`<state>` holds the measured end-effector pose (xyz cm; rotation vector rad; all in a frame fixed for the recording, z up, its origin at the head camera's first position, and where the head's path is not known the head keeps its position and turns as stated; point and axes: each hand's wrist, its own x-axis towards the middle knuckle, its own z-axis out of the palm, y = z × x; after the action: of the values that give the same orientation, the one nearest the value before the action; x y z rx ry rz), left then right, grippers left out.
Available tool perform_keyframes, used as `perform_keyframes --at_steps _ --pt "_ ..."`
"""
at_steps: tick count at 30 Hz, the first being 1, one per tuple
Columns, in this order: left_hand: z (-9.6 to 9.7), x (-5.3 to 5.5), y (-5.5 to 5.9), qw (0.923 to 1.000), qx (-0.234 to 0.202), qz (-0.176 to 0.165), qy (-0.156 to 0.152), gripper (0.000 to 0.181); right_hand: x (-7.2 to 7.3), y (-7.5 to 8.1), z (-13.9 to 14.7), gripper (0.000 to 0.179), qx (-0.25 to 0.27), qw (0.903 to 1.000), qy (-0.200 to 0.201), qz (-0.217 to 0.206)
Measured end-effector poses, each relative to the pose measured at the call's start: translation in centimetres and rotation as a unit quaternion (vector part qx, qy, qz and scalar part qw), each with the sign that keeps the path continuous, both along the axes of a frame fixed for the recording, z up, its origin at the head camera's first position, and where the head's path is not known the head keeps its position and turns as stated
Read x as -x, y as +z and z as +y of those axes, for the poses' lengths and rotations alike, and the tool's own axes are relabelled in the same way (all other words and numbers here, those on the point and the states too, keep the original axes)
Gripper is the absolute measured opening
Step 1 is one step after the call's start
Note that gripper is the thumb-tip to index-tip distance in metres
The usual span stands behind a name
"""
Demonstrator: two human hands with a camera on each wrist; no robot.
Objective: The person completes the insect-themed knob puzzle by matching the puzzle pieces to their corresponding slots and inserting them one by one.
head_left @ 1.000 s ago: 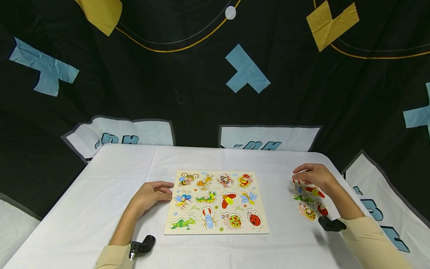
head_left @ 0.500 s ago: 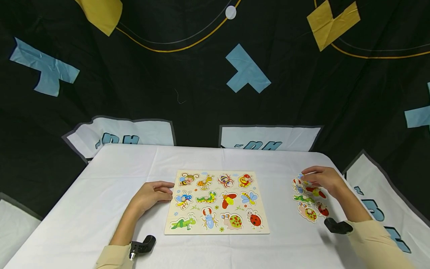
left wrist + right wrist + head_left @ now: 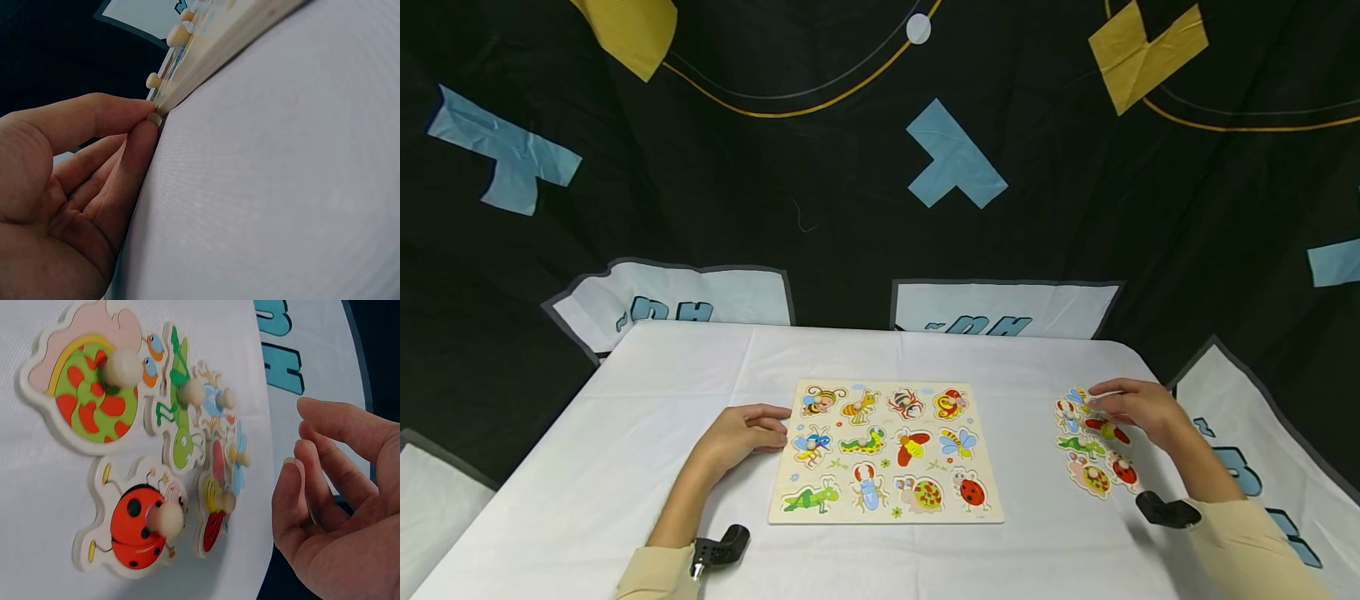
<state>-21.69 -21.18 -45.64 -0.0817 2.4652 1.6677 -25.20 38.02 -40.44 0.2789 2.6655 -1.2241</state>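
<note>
A wooden insect puzzle board (image 3: 887, 510) lies flat on the white-covered table. My left hand (image 3: 737, 437) rests by its left side, fingertips touching the board's edge; in the left wrist view, thumb and finger (image 3: 140, 150) meet right at that edge. At the right lies a cluster of knobbed puzzle pieces: a snail (image 3: 94, 394), a ladybug (image 3: 137, 525), a grasshopper (image 3: 181, 419), a stag beetle (image 3: 1067, 416), a dragonfly (image 3: 1077, 397) and a red-winged bug (image 3: 1107, 430). My right hand (image 3: 1142, 408) hovers close over them, fingers loosely bent and holding nothing.
Wooden knobs (image 3: 179, 35) stand up from the board. White tablecloth (image 3: 850, 562) surrounds the board and pieces. A black curtain (image 3: 820, 208) with blue and yellow patches hangs behind the table. Each wrist carries a black camera (image 3: 721, 546).
My right hand has moved to the right and slightly toward me, uncovering the dragonfly and stag beetle pieces. The left hand and the board stay in place.
</note>
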Motion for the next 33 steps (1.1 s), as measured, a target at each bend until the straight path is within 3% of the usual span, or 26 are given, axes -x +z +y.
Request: perform_keyframes --at_steps 33 --pt "0.1 0.1 0.0 0.9999 0.005 -0.01 0.007 0.05 -0.9 -3.3 2.6 0.054 0.054 0.9948 -0.074 -0.045"
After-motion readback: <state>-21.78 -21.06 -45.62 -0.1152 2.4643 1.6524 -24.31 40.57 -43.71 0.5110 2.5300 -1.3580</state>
